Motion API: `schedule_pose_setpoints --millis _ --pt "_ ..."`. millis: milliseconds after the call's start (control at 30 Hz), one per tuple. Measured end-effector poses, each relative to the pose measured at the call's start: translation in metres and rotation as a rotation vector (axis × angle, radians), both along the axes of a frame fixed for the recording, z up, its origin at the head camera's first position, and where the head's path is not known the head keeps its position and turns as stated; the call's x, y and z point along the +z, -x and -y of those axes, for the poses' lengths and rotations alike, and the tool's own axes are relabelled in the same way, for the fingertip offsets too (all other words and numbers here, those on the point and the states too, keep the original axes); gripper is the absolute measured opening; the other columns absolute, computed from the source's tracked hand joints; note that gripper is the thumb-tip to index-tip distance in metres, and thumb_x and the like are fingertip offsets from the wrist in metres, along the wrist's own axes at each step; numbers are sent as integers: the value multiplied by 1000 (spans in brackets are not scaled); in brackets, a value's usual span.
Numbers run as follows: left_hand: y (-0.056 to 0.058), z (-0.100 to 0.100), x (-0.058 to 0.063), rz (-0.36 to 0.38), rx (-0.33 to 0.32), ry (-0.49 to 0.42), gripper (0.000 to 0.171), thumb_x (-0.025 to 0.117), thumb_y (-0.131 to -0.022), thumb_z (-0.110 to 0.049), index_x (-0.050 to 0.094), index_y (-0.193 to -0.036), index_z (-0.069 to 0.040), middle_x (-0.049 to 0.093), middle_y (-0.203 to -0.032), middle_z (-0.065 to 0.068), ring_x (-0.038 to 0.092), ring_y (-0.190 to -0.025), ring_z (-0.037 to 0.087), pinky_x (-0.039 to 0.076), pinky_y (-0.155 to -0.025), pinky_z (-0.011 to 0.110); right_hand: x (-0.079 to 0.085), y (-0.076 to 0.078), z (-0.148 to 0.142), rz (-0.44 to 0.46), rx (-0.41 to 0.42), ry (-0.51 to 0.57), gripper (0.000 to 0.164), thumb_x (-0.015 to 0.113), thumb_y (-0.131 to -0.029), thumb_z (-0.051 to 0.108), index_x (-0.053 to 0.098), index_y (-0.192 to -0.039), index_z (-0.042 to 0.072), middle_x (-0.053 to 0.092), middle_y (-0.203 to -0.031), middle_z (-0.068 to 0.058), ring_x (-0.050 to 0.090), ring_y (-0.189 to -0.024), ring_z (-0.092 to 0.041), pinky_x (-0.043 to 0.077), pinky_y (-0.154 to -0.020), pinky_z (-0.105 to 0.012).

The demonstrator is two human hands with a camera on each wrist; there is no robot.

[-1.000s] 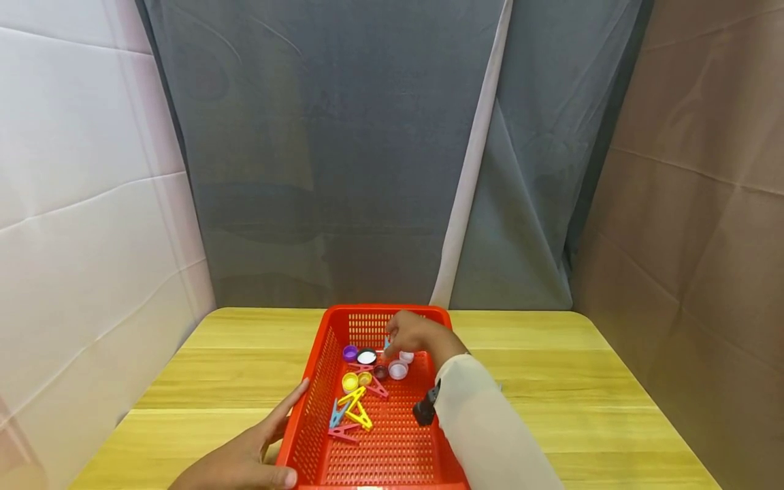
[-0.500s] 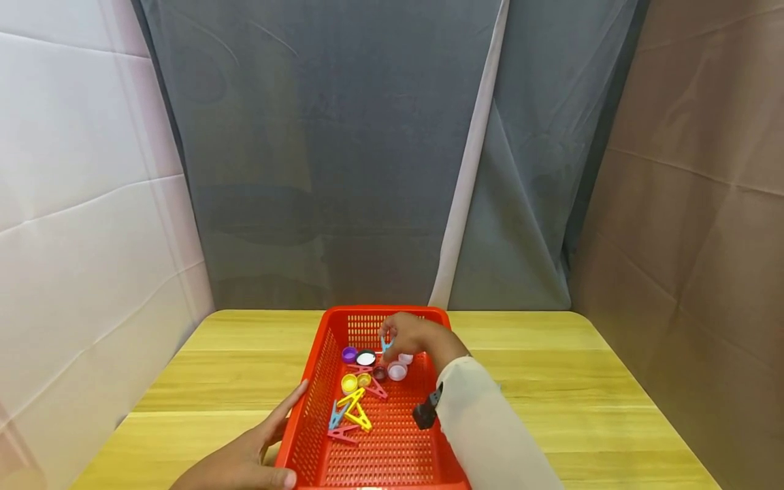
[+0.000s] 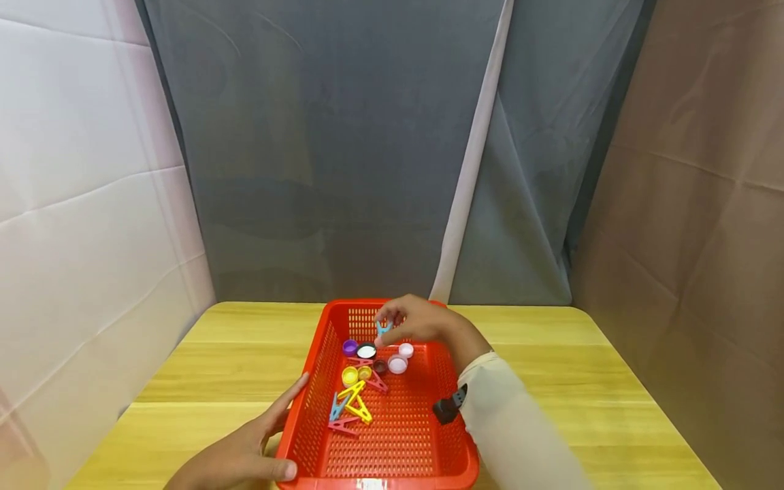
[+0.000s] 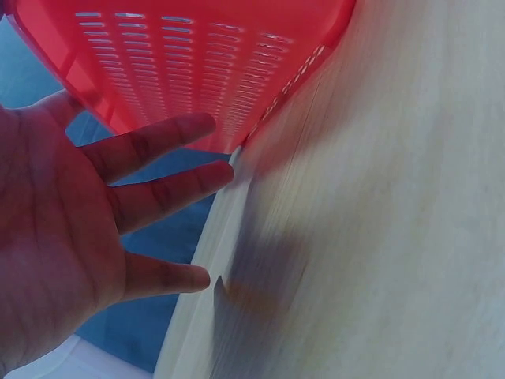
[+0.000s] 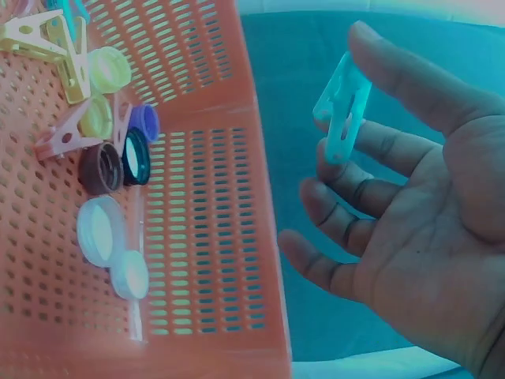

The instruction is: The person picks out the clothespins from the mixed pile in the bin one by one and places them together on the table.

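Observation:
A light-blue clothespin [image 5: 345,110] is pinched between the thumb and fingers of my right hand [image 3: 422,320], over the far end of the red plastic basket [image 3: 398,449]. In the right wrist view it appears beyond the basket's rim. My left hand [image 3: 239,449] rests against the basket's left side, its fingers straight and spread in the left wrist view. Inside the basket lie yellow clothespins [image 3: 358,409], pink clothespins [image 3: 344,426] and another blue clothespin [image 3: 337,407]. Several bottle caps lie farther back, among them a purple cap [image 3: 350,347], a black cap [image 3: 366,350] and a clear cap [image 3: 397,364].
The basket stands on a wooden table [image 3: 551,395]. A grey curtain [image 3: 343,170] hangs behind the table, with a white cloth [image 3: 98,204] on the left and a brown cloth [image 3: 686,224] on the right. A thin white stick [image 5: 138,320] lies by the caps.
My right hand has lifted the blue clothespin up from among the caps, toward the far rim. The left hand has stayed at the basket's side.

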State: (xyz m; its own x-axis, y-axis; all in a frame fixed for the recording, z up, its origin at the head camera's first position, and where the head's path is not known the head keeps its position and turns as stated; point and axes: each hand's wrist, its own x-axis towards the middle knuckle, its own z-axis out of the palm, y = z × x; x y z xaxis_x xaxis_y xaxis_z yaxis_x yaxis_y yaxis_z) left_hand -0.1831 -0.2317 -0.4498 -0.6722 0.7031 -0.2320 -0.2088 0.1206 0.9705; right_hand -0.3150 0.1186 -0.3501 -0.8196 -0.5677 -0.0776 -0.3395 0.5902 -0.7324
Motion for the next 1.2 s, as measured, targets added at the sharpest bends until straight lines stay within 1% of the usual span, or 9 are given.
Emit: schedule_pose_setpoints --millis 200,300,433,567,700,833,933,1100,1200 --pt "1 4 -1 -141 11 85 111 76 -102 -41 -9 -174 -47 18 -175 32 50 -148 43 65 -104 47 11 -14 -14 -66 19 -8 45 87 -94 28 74 -134 13 71 -122 -5 63 -117 -25 61 -106 -43" --pt "2 6 -1 -181 18 118 111 76 -102 -42 -8 -174 -45 22 -174 32 48 -149 45 65 -104 43 15 -20 -23 -100 7 -5 49 87 -94 29 72 -136 12 69 -125 -7 62 -120 -27 60 -107 -46" --pt "2 6 -2 -195 21 127 111 75 -102 -43 -9 -174 -44 22 -174 33 48 -149 46 65 -104 43 18 -29 -36 -143 -14 12 51 87 -93 30 71 -138 13 67 -128 -7 60 -121 -29 60 -108 -51" --pt "1 5 -2 -174 19 111 111 75 -102 -43 -10 -174 -43 20 -174 33 49 -148 45 64 -105 45 17 -37 -52 -197 -31 26 50 86 -94 29 70 -139 12 65 -128 -9 57 -122 -28 58 -109 -57" --pt "1 4 -1 -167 15 109 111 75 -102 -42 -9 -175 -43 21 -174 33 49 -148 45 64 -106 43 11 -46 -71 -238 -56 11 53 85 -97 28 68 -144 11 64 -132 -11 52 -128 -31 53 -110 -63" --pt "1 2 -2 -150 14 109 110 75 -103 -41 -8 -174 -43 22 -174 32 49 -148 44 63 -106 45 1 -54 -93 -279 -85 -1 54 84 -98 26 66 -146 10 62 -136 -12 48 -132 -35 54 -110 -66" --pt "1 0 -2 -147 11 111 109 75 -103 -42 -8 -174 -44 22 -174 32 49 -148 44 64 -106 47 -7 -60 -108 -311 -113 -2 54 84 -98 26 66 -146 9 63 -135 -11 48 -129 -34 56 -108 -67" --pt "3 -1 -2 -181 7 120 112 75 -102 -43 -9 -175 -41 22 -173 34 49 -148 47 63 -106 45 -23 -70 -132 -350 -163 -1 51 82 -99 21 65 -146 10 62 -134 -10 49 -130 -34 53 -109 -72" --pt "3 0 -3 -165 11 118 111 75 -102 -43 -9 -175 -42 24 -173 32 51 -147 44 64 -106 46 -35 -76 -146 -366 -200 -3 50 81 -99 19 64 -146 11 63 -134 -10 50 -131 -35 52 -109 -72"
